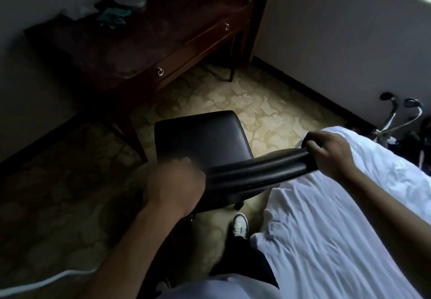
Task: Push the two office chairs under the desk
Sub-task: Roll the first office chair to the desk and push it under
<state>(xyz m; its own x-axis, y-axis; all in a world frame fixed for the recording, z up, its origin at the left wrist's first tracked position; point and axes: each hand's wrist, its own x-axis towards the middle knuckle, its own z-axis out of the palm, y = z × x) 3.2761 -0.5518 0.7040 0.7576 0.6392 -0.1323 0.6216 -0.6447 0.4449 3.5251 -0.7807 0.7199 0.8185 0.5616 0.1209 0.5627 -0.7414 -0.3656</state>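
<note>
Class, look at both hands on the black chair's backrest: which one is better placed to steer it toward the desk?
Right hand: it visibly grips the backrest end. The left hand is blurred, its hold unclear.

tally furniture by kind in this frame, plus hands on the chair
Black office chair: 1, held at the backrest top by the left hand and right hand
Dark wooden desk: 1
Bed with white sheet: 1
Hands on the chair: 2
Total furniture: 3. A second chair can't be confirmed; only a chrome frame shows by the right wall.

White bed sheet (338,217) — near it, 1 sneaker (240,225).
</note>
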